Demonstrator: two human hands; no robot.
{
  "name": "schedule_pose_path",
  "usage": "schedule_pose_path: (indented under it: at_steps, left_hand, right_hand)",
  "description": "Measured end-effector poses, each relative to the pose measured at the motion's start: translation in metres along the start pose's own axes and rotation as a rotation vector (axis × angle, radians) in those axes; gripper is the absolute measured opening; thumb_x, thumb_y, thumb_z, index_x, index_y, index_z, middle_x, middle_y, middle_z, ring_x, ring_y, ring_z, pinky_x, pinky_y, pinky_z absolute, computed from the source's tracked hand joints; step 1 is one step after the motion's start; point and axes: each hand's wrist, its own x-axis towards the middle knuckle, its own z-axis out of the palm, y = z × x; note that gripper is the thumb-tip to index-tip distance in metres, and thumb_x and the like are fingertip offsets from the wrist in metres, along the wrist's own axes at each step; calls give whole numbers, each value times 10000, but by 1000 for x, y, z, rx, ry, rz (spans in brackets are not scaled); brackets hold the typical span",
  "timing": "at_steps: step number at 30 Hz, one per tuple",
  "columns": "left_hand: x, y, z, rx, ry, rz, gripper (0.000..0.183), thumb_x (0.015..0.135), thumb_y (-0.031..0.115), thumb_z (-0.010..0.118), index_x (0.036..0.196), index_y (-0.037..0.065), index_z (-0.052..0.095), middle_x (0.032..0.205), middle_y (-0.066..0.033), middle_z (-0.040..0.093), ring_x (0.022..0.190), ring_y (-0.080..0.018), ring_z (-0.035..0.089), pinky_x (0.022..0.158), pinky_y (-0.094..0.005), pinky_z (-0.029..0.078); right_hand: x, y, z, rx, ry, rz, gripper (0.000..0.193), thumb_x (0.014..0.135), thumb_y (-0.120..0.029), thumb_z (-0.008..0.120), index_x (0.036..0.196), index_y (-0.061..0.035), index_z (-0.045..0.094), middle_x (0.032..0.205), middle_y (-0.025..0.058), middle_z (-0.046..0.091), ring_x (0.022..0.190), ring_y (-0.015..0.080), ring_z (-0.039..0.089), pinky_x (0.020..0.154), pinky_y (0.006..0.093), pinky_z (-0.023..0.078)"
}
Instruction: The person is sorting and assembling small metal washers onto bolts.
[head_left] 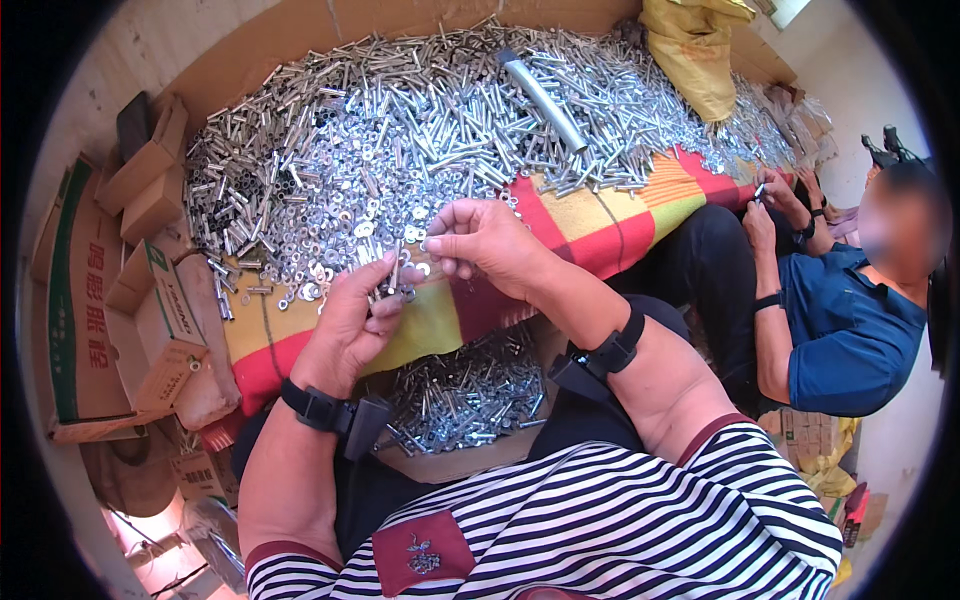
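Note:
My left hand [362, 312] is closed around a few slim silvery bolts [394, 268], which stick up between thumb and fingers. Close by on the right, my right hand [492, 247] is pinched, thumb against curled fingers; whatever small piece is at its fingertips is too small to make out. Both hands hover over the near edge of a big heap of loose metal washers [350, 215] and bolts [450, 125]. Under the heap's front edge lies a red and yellow checked cloth [590, 222].
Below the cloth, between my knees, more bolts [465, 400] fill a box. Cardboard boxes [165, 320] stand at the left. A metal tube [545, 105] rests on the heap, near a yellow sack [700, 60]. At the right a co-worker in a blue shirt [840, 330] handles a small piece.

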Motion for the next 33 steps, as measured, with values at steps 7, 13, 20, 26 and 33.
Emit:
schedule_pose_path:
  at_steps: [7,13,20,26,33]
  left_hand:
    - [-2,0,2,253,-98,86,152,906,141,596,999,34,540,776,-76,637,416,-21,397,348,-159,252]
    - [-5,-7,9,500,-69,252,156,859,87,648,962,57,536,747,-54,628,470,-33,435,402,-182,313]
    - [6,-11,0,972,-133,675,149,851,93,663,955,51,566,768,-33,639,554,-29,506,475,-181,386]
    - [-7,1,5,637,-128,382,136,846,76,648,947,36,566,759,-54,644,532,-40,497,468,-190,376]
    - [1,3,3,391,-3,214,150,862,122,653,935,41,550,750,-81,647,423,-21,377,364,-180,245]
  right_hand:
    - [1,-5,-1,92,5,3,118,835,-56,678,917,-10,607,729,27,624,577,66,570,489,179,439]
    - [-2,-3,-3,47,-16,75,85,842,-39,664,893,0,608,714,42,626,591,78,591,506,183,462]
    - [-7,2,-3,198,-114,193,86,856,-65,658,875,3,609,720,45,631,594,91,602,510,185,472]
    - [2,4,-8,163,-70,179,103,888,-115,629,854,-19,620,749,31,625,615,84,600,530,193,483]
    - [13,14,-11,-1289,224,-495,91,769,-109,622,813,-31,639,773,158,581,742,354,598,672,448,481]
